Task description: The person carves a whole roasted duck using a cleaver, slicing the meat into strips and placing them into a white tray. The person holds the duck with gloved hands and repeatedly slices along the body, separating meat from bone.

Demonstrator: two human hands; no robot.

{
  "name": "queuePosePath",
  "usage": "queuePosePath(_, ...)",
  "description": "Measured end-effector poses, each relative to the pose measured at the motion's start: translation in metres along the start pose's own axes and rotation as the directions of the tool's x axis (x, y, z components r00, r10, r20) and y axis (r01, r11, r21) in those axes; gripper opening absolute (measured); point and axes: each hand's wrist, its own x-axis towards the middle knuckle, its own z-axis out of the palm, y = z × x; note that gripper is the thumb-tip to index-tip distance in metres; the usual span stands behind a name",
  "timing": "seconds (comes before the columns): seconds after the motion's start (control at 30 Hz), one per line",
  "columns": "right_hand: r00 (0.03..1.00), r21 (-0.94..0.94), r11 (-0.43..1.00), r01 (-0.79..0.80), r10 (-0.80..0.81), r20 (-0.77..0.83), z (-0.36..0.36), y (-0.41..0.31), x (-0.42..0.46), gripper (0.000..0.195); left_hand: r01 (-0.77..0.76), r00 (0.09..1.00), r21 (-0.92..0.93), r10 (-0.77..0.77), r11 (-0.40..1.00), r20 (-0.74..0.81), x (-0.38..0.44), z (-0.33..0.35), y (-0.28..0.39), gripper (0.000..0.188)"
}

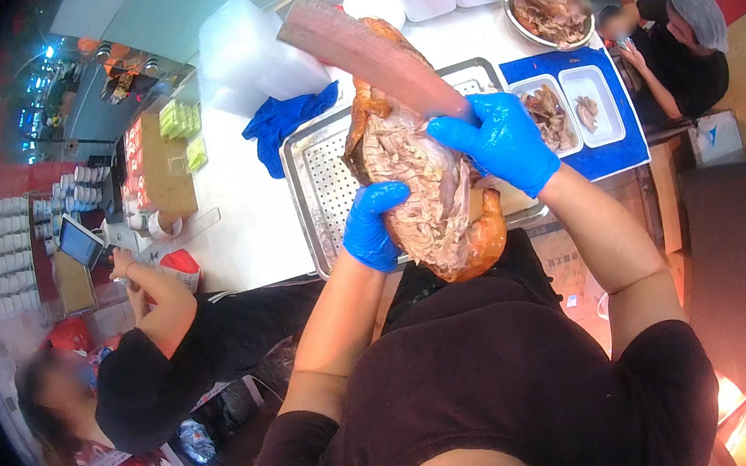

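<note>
A roasted bird (420,191), partly stripped of its browned skin so that pale meat shows, is held up over a perforated steel tray (330,175). My left hand (375,225), in a blue glove, grips its left side with the thumb on the meat. In my blue-gloved right hand (502,142) is a broad-bladed cleaver (378,55); its blade points to the upper left, above the bird. The cleaver's handle is hidden in the hand. Right of the tray, two white plastic trays (593,106) hold pieces of meat.
A blue cloth (292,125) and stacked white containers (244,55) stand beyond the tray. A steel bowl of meat (549,12) is at the back right. One person (169,345) works at the left; another person (681,51) in a hair net is at the right.
</note>
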Motion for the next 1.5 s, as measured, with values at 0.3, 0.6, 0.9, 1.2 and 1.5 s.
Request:
queuePosePath(0.3,0.966,0.483,0.837,-0.256,0.239,0.099,-0.032,-0.005,-0.023,0.039,0.023,0.997,0.004,-0.023,1.0,0.067,0.025,0.025,-0.016,0.09)
queuePosePath(0.6,0.953,0.256,0.957,-0.134,0.195,-0.231,-0.082,0.006,-0.026,0.042,0.057,0.997,0.069,-0.061,0.996,0.053,0.048,0.029,-0.016,0.081)
queuePosePath(0.9,0.882,-0.451,0.885,0.12,-0.303,-0.362,-0.083,0.028,-0.031,0.061,0.044,0.998,0.276,-0.054,0.96,0.028,0.068,0.061,-0.04,0.076)
queuePosePath(1.2,0.973,-0.318,0.948,-0.01,-0.064,-0.222,-0.094,0.037,-0.02,0.058,0.003,1.0,0.453,0.005,0.892,-0.015,0.079,0.071,-0.05,0.075)
queuePosePath(1.5,0.99,0.078,0.994,-0.08,0.088,-0.107,-0.094,0.053,-0.033,0.055,0.122,0.992,0.094,-0.123,0.988,0.001,0.079,0.057,-0.054,0.074)
